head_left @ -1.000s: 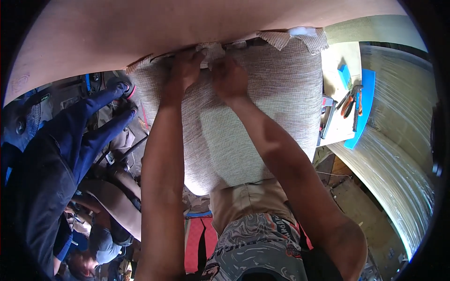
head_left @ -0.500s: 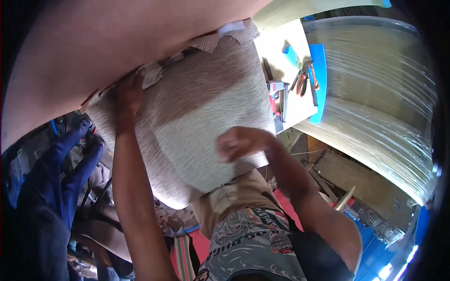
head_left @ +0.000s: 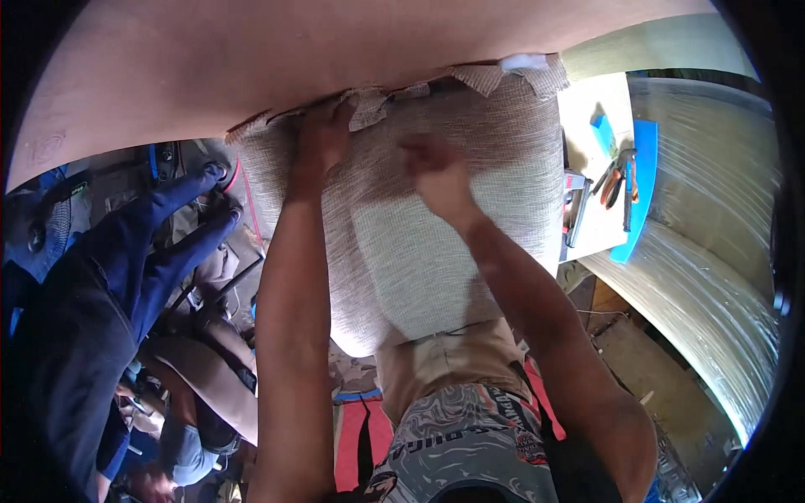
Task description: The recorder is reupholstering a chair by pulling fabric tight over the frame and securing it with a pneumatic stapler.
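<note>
A padded seat (head_left: 436,243) covered in grey-beige woven fabric lies in front of me. Its frayed fabric edge (head_left: 369,109) runs along a big brown panel (head_left: 251,75). My left hand (head_left: 323,144) is at this edge, fingers closed on the fabric by the panel; the fingertips are partly hidden. Over the upper middle of the seat is my right hand (head_left: 438,174), apart from the left one and blurred by motion. Its fingers point up and left; whether they hold anything does not show. A bit of white padding (head_left: 524,61) sticks out at the far right corner.
On a pale board to the right lie pliers (head_left: 615,186), a staple gun (head_left: 577,201) and a blue block (head_left: 603,134). Plastic-wrapped furniture (head_left: 713,226) stands beyond. People work at the left, one in dark blue trousers (head_left: 134,260).
My right hand has moved away from me, from the near part of the seat toward the fabric edge. My left hand stays at the edge. The whole view has shifted.
</note>
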`<state>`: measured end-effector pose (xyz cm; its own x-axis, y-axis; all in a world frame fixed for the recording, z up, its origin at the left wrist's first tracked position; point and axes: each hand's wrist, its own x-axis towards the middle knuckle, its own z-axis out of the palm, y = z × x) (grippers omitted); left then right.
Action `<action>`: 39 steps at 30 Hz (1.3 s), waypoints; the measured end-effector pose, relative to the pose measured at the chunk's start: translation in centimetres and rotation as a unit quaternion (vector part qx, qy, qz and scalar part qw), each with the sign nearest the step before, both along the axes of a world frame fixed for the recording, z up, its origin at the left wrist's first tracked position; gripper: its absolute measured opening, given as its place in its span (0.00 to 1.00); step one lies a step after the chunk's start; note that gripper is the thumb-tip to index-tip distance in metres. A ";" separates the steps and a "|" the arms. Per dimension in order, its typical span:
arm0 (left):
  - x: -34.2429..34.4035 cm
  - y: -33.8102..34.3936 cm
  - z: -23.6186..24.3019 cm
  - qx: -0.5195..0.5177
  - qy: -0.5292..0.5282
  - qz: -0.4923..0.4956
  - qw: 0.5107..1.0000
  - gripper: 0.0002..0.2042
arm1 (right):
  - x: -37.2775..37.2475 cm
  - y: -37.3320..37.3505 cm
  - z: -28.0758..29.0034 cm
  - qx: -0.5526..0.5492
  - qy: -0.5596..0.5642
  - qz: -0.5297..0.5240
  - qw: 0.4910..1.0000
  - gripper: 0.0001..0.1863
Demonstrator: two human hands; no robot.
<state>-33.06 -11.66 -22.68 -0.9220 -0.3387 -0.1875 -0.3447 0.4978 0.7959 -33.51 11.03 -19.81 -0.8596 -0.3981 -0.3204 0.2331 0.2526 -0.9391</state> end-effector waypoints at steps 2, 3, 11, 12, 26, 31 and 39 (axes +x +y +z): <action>-0.1 0.1 0.4 -0.014 0.044 0.004 0.999 0.22 | -0.8 -3.8 -1.6 0.147 0.108 0.025 0.983 0.19; -0.1 0.2 0.6 -0.015 0.048 0.012 0.999 0.21 | -1.0 -4.9 -2.1 0.144 0.142 0.007 0.979 0.19; 0.2 -0.2 -0.1 0.036 0.022 0.030 0.999 0.21 | -2.0 -6.7 -4.3 0.199 0.186 0.032 0.962 0.15; 0.1 -0.2 -0.2 0.048 0.024 0.031 0.998 0.21 | -2.1 -6.6 -4.4 0.192 0.199 0.036 0.960 0.14; -0.1 0.5 1.6 0.085 -0.075 0.044 0.993 0.29 | -0.3 -2.6 -4.3 0.115 0.097 -0.051 0.987 0.09; 0.2 0.7 0.8 0.131 -0.098 0.064 0.984 0.29 | -3.0 -3.7 -4.0 0.168 0.164 -0.016 0.972 0.12; 0.3 -1.1 -1.1 -0.204 -0.167 -0.232 0.936 0.27 | -3.5 -3.8 -5.2 0.236 0.285 0.079 0.926 0.14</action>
<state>-32.72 -12.76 -23.82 -0.9005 -0.0218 -0.4344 -0.2116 0.8946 0.3937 -36.99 7.21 -24.97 -0.8859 -0.4639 -0.0028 -0.3405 0.6544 -0.6751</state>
